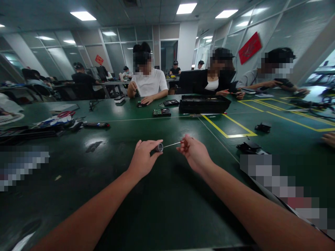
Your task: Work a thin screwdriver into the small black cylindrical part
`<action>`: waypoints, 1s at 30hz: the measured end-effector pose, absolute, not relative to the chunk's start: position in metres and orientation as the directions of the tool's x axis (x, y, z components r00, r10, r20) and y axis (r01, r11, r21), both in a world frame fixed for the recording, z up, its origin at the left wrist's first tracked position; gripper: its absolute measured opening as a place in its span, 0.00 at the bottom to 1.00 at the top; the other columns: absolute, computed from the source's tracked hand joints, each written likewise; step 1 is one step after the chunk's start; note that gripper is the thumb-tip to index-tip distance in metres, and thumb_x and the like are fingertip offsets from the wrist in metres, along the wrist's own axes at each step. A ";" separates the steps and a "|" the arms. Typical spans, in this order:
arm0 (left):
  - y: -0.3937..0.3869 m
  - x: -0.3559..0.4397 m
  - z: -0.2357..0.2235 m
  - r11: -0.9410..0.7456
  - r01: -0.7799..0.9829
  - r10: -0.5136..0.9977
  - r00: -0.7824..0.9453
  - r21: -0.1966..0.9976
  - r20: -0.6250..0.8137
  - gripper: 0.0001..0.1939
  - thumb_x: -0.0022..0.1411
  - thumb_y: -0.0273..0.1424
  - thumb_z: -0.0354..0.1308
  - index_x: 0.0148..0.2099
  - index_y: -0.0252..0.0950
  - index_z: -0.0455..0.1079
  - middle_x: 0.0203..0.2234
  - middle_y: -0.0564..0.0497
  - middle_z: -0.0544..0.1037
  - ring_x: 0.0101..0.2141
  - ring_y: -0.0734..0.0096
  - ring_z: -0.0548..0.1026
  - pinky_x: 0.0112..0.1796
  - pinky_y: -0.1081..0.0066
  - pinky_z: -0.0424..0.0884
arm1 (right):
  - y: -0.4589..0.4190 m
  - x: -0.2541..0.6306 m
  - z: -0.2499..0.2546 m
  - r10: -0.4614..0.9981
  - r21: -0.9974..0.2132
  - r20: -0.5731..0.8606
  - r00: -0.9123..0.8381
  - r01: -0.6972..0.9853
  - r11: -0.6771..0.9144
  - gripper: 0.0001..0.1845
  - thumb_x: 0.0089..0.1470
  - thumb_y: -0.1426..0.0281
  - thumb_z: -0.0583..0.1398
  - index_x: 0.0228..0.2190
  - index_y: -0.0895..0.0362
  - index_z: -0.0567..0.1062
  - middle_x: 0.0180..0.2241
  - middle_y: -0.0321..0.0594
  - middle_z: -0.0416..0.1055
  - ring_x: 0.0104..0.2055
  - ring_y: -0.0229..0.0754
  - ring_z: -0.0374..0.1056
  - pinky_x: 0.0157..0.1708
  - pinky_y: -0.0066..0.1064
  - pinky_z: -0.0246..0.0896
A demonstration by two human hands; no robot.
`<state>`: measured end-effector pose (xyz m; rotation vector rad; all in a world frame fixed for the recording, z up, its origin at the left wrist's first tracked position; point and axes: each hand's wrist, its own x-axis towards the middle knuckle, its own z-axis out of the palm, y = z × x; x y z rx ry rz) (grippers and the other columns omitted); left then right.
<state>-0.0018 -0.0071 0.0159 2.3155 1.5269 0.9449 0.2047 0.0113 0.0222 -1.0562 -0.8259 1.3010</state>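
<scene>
Between the thumb and fingers of my left hand (143, 156) is a small dark cylinder (160, 147), its round, silvery-rimmed end turned to the right. My right hand (195, 153) is closed around the red handle of a thin screwdriver (172, 144). The screwdriver's slim metal shaft points left, and its tip meets or nearly meets the rim of the cylinder; I cannot tell if they touch. Both hands are held over the green table (162, 209). Fingers hide most of the handle and the cylinder's far side.
A long black bin (204, 104) stands ahead, with a circuit-board part (161, 112) on its left. A dark pen-like tool (96, 125) lies left, near assorted tools (60, 120). Small black parts (262, 128) lie right, beside yellow tape (240, 135). Several people work across the table.
</scene>
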 end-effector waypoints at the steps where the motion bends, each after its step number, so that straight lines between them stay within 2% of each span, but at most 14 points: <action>1: -0.007 -0.002 0.015 -0.428 0.747 0.892 0.257 0.509 0.373 0.22 0.65 0.31 0.61 0.60 0.49 0.68 0.53 0.52 0.76 0.55 0.60 0.70 0.63 0.41 0.49 | 0.014 0.206 0.020 0.976 -0.928 -0.124 0.177 -0.369 -0.051 0.13 0.61 0.62 0.57 0.27 0.54 0.70 0.24 0.35 0.65 0.24 0.37 0.63 0.36 0.37 0.71; 4: -0.005 -0.003 0.011 -0.393 0.741 0.916 0.268 0.544 0.297 0.22 0.65 0.32 0.61 0.60 0.49 0.68 0.52 0.52 0.76 0.54 0.59 0.71 0.62 0.40 0.50 | 0.016 0.208 0.016 0.966 -0.948 -0.079 0.247 -0.319 0.004 0.11 0.60 0.62 0.59 0.28 0.54 0.71 0.27 0.36 0.67 0.27 0.38 0.64 0.34 0.35 0.70; 11: -0.004 -0.003 0.009 -0.400 0.735 0.915 0.279 0.548 0.292 0.22 0.64 0.31 0.62 0.59 0.49 0.69 0.51 0.51 0.77 0.53 0.58 0.71 0.63 0.38 0.48 | 0.010 0.203 0.013 0.982 -0.974 0.125 0.139 -0.172 0.148 0.16 0.56 0.54 0.61 0.33 0.54 0.73 0.28 0.36 0.71 0.28 0.39 0.67 0.32 0.34 0.67; 16: -0.005 -0.003 0.010 -0.410 0.745 0.909 0.285 0.527 0.305 0.22 0.63 0.30 0.63 0.59 0.49 0.70 0.51 0.52 0.76 0.54 0.58 0.70 0.63 0.38 0.48 | 0.008 0.202 0.013 0.964 -0.963 0.237 0.118 -0.103 0.250 0.15 0.59 0.54 0.60 0.33 0.54 0.72 0.29 0.35 0.71 0.29 0.39 0.67 0.32 0.34 0.65; 21: -0.006 -0.002 0.011 -0.437 0.741 0.896 0.306 0.510 0.322 0.22 0.64 0.29 0.62 0.59 0.49 0.70 0.49 0.51 0.77 0.52 0.59 0.71 0.62 0.40 0.51 | 0.001 0.203 0.019 0.936 -0.938 0.345 0.067 0.055 0.342 0.14 0.63 0.56 0.57 0.34 0.54 0.72 0.29 0.37 0.72 0.30 0.40 0.68 0.33 0.34 0.64; 26: -0.007 -0.003 0.011 -0.435 0.747 0.897 0.307 0.503 0.319 0.22 0.64 0.29 0.61 0.59 0.50 0.70 0.49 0.51 0.76 0.53 0.59 0.70 0.62 0.39 0.50 | -0.003 0.202 0.022 0.915 -0.904 0.402 0.045 0.181 0.388 0.14 0.64 0.57 0.56 0.35 0.54 0.71 0.29 0.37 0.72 0.31 0.40 0.68 0.34 0.34 0.64; 30: -0.007 -0.003 0.012 -0.421 0.751 0.904 0.300 0.508 0.304 0.21 0.65 0.29 0.60 0.59 0.49 0.70 0.49 0.50 0.76 0.53 0.59 0.70 0.62 0.39 0.49 | -0.004 0.202 0.023 0.914 -0.899 0.401 0.060 0.216 0.380 0.15 0.64 0.56 0.55 0.35 0.54 0.71 0.30 0.38 0.73 0.31 0.41 0.68 0.33 0.34 0.63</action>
